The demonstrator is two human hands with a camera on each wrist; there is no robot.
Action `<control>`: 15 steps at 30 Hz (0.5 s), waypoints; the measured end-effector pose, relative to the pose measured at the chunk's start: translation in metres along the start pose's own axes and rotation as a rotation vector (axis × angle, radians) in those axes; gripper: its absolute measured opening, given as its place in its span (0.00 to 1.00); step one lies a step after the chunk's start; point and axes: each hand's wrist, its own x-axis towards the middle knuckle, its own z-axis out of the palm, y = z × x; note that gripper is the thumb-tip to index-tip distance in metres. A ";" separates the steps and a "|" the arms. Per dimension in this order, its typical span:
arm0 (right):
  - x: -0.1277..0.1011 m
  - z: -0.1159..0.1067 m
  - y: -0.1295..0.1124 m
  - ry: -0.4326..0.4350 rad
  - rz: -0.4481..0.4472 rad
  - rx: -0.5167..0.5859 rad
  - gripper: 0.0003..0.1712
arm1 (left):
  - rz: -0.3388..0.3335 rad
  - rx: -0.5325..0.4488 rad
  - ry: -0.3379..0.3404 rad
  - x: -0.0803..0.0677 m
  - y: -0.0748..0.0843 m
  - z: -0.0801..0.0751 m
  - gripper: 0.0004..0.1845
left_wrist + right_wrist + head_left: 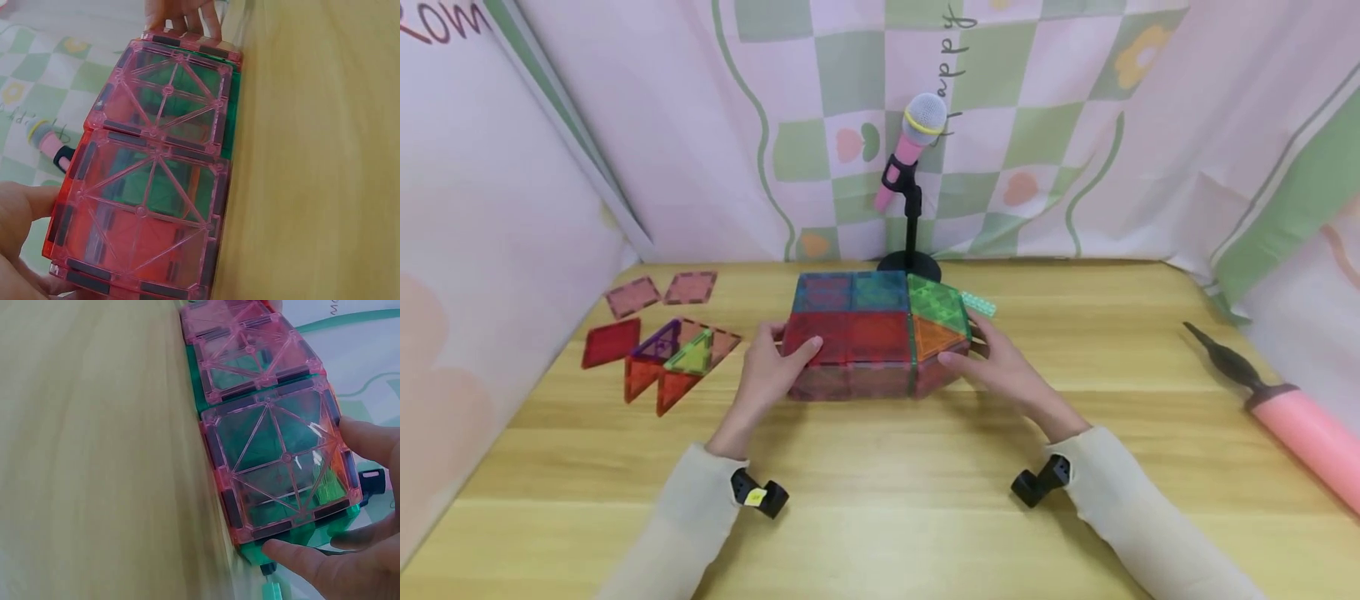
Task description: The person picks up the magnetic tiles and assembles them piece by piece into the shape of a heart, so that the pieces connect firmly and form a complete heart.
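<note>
A low box of see-through magnetic tiles (878,337) stands on the table between my hands. Its top has red tiles (877,335) in front, blue ones behind, and green and orange pieces (937,335) at the angled right end. Pink square tiles (144,209) form the front wall. My left hand (769,367) grips the left end, thumb on the red top and the other fingers partly hidden round the side. At the right end, my right hand (1002,367) holds the angled corner, its thumb at the upper front edge and fingers along the far side.
Loose tiles lie at the left: two pink ones (691,287), a red one (612,342) and a joined purple, green and orange group (677,358). Behind the box stand a toy microphone (912,150) and a teal strip (979,304). A pink pump (1300,433) lies far right.
</note>
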 end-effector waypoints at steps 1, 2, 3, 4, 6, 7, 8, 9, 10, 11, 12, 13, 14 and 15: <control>-0.001 -0.001 0.000 0.002 0.011 0.002 0.47 | 0.011 -0.003 0.004 0.000 0.000 0.002 0.29; -0.001 -0.002 0.001 0.004 0.019 -0.001 0.47 | 0.016 -0.013 0.008 0.000 0.000 0.004 0.28; -0.001 -0.003 0.001 0.008 0.026 -0.004 0.47 | 0.020 -0.022 0.014 0.000 0.000 0.005 0.27; -0.001 -0.004 0.001 0.011 0.032 -0.003 0.47 | 0.024 -0.031 0.019 0.001 0.000 0.006 0.26; 0.000 -0.005 0.001 0.014 0.030 -0.008 0.47 | 0.025 -0.049 0.029 0.002 0.000 0.008 0.25; 0.000 -0.005 0.002 0.018 0.033 -0.007 0.47 | 0.024 -0.056 0.035 0.003 0.000 0.009 0.24; 0.001 -0.006 0.002 0.019 0.030 -0.007 0.47 | 0.022 -0.063 0.039 0.003 0.000 0.010 0.24; 0.001 -0.006 0.002 0.022 0.029 -0.008 0.46 | 0.026 -0.065 0.043 0.004 0.000 0.010 0.24; 0.002 -0.006 0.002 0.023 0.027 -0.010 0.46 | 0.032 -0.068 0.046 0.005 -0.001 0.011 0.25; 0.002 -0.006 0.003 0.024 0.026 -0.009 0.46 | 0.036 -0.068 0.050 0.005 -0.001 0.011 0.25; 0.002 -0.007 0.003 0.025 0.022 -0.010 0.46 | 0.043 -0.072 0.054 0.006 -0.001 0.012 0.25; 0.002 -0.007 0.003 0.028 0.023 -0.012 0.45 | 0.046 -0.075 0.058 0.007 -0.002 0.012 0.25; 0.002 -0.007 0.004 0.028 0.022 -0.012 0.45 | 0.049 -0.076 0.062 0.008 -0.003 0.013 0.25; 0.002 -0.007 0.004 0.029 0.021 -0.009 0.45 | 0.052 -0.077 0.066 0.008 -0.003 0.013 0.25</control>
